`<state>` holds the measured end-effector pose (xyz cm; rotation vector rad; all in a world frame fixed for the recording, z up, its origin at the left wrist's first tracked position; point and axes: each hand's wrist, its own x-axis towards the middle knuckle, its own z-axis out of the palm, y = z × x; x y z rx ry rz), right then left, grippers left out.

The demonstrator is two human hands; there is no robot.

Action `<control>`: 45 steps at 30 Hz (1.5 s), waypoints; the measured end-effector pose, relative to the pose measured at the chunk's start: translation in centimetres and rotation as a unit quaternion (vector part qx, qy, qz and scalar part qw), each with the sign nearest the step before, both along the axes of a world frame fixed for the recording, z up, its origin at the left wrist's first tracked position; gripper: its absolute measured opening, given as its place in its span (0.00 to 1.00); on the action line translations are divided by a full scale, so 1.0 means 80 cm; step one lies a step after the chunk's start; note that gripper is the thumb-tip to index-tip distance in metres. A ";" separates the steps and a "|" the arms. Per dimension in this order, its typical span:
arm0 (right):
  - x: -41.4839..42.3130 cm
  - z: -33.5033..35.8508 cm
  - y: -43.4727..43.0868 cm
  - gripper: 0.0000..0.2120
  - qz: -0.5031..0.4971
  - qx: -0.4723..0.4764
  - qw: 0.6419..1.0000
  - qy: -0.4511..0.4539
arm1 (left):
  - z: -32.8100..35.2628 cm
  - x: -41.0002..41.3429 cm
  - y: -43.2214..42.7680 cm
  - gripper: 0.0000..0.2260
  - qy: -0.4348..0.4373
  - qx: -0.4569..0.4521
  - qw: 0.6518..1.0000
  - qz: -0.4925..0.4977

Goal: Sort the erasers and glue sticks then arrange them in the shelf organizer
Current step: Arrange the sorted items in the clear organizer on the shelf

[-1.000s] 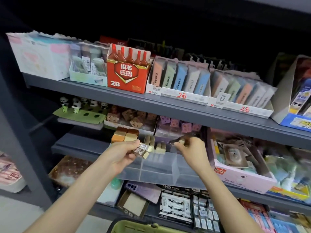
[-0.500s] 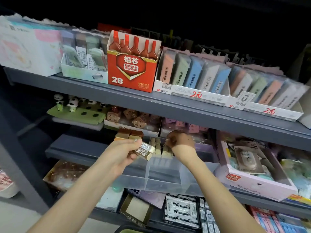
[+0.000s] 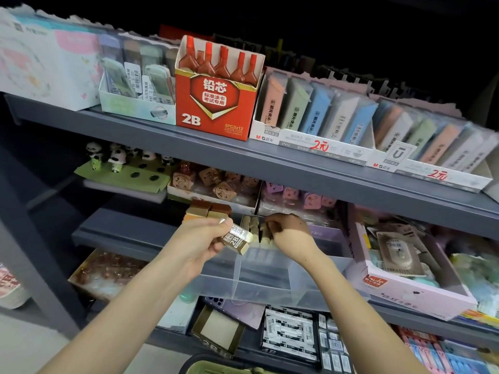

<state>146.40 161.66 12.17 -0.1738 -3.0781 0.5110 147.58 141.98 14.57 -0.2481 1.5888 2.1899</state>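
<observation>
1. Shelving (image 3: 297,171) of grey metal fills the view in several tiers, and both my bare arms reach up to its middle tier.
2. The clear plastic organizer bin (image 3: 259,279) sits on that middle tier and juts over the front edge. A clear divider wall splits its near part into compartments.
3. Just beside the bin on the right stands a pale pink cardboard display box (image 3: 421,295) heaped with carded packets.
4. On the tier above, a red cardboard carton (image 3: 216,109) printed "2B" holds a row of red-capped tubes.
5. My left hand (image 3: 201,238) hangs over the bin's left side. Its thumb and curled fingers pinch a small tilted bundle of beige sleeved erasers (image 3: 237,238) marked "2B", held above the bin rather than in it.
6. My right hand (image 3: 290,229) is knuckles-up at the back of the bin, fingers curled down onto a row of upright beige erasers (image 3: 255,228) standing there. I cannot tell whether those fingers grip one or only touch the row.
7. Behind my left hand, brown and tan block erasers (image 3: 209,209) are stacked at the bin's back left.
</observation>
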 end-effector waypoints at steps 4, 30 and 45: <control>-0.003 -0.002 0.005 0.16 -0.011 -0.006 1.000 0.018 | -0.003 0.002 0.004 0.04 0.008 -0.004 1.000 -0.004; 0.047 0.033 0.018 0.08 -0.161 -0.149 0.964 0.149 | -0.004 0.006 0.007 0.06 0.096 -0.018 0.994 0.040; -0.008 0.002 -0.013 0.12 -0.075 -0.024 0.996 0.035 | -0.004 0.007 0.005 0.06 0.098 -0.012 0.994 0.053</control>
